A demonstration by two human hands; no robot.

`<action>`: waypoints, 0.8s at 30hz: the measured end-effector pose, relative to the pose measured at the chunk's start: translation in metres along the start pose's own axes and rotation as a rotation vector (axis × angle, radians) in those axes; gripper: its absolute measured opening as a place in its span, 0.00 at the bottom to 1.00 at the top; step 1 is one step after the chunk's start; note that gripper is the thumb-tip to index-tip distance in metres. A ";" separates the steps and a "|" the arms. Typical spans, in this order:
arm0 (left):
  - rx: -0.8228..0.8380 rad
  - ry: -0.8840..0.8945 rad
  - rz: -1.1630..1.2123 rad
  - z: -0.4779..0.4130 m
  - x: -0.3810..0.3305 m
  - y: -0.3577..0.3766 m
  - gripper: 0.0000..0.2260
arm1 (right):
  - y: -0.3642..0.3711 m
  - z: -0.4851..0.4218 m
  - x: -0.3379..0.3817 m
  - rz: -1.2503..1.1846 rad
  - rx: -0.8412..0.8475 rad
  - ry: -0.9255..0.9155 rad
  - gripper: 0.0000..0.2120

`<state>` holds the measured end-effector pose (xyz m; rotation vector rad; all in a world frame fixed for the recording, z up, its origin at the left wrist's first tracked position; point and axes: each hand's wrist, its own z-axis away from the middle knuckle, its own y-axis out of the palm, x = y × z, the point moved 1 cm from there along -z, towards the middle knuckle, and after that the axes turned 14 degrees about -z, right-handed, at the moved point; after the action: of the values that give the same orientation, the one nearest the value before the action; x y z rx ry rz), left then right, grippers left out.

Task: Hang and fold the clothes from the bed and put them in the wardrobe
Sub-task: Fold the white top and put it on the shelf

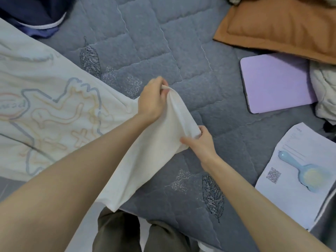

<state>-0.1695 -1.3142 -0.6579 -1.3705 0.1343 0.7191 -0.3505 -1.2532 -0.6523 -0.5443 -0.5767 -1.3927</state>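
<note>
White T-shirt (54, 110), pastel outline print facing up, lies spread on the grey quilted bed (145, 42) from 9 o'clock toward centre. Its plain end section is raised off the quilt at centre. The left hand (152, 100) pinches the far corner and the right hand (198, 140) grips the near corner. Navy garment (32, 15) with white trim lies bunched at 11 o'clock. Crumpled cream cloth (323, 91) at 3 o'clock is possibly another garment.

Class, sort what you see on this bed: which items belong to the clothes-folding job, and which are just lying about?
Job: white T-shirt, left hand, right hand, navy garment.
Lying about: orange pillow, lilac case, printed paper, blue hairbrush.
</note>
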 end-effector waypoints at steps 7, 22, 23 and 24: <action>0.014 -0.031 0.199 0.006 0.031 -0.050 0.10 | 0.044 0.024 0.044 0.030 0.464 0.086 0.25; -0.041 -0.359 0.233 0.122 0.265 -0.164 0.17 | 0.248 0.093 -0.037 0.492 0.485 -0.071 0.06; -0.043 -0.373 0.256 0.134 0.279 -0.170 0.16 | 0.263 0.096 -0.040 0.466 0.446 -0.080 0.06; -0.052 -0.385 0.266 0.145 0.294 -0.177 0.16 | 0.280 0.100 -0.042 0.458 0.420 -0.093 0.06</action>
<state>0.1102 -1.0711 -0.6195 -1.2509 -0.0084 1.2037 -0.0811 -1.1278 -0.6102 -0.3701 -0.7428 -0.7872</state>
